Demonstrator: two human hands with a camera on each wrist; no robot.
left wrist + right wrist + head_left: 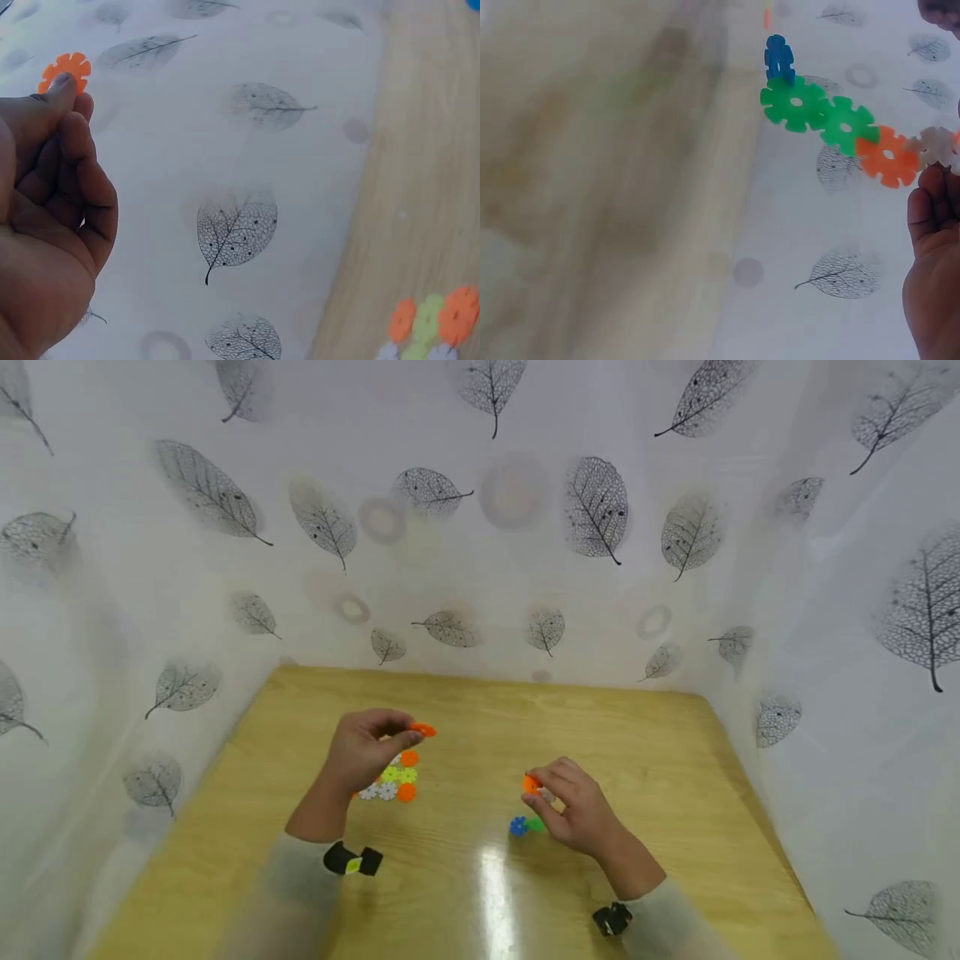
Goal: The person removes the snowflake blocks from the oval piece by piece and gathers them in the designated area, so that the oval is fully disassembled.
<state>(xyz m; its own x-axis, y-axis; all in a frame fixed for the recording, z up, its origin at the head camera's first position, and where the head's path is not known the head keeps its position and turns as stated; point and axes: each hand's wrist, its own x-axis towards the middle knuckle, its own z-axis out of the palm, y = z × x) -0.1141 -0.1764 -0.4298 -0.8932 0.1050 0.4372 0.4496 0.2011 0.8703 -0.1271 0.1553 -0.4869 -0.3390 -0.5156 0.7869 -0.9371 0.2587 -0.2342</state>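
My left hand (363, 747) pinches a single orange plastic snowflake disc (71, 67) between thumb and fingers, raised above the table. My right hand (573, 806) grips one end of a chain of interlocked snowflake discs. Along the chain in the right wrist view run a blue disc (778, 60), two green discs (796, 103), an orange disc (886, 156) and a white disc (933, 147) by the fingers. Another orange disc (532, 784) shows at the right fingertips in the head view. The two hands are apart.
Below the left hand, several loose orange, yellow-green and white discs (388, 773) lie grouped on the wooden table (465, 877). A white curtain (480, 568) printed with leaves surrounds the table at the back and both sides.
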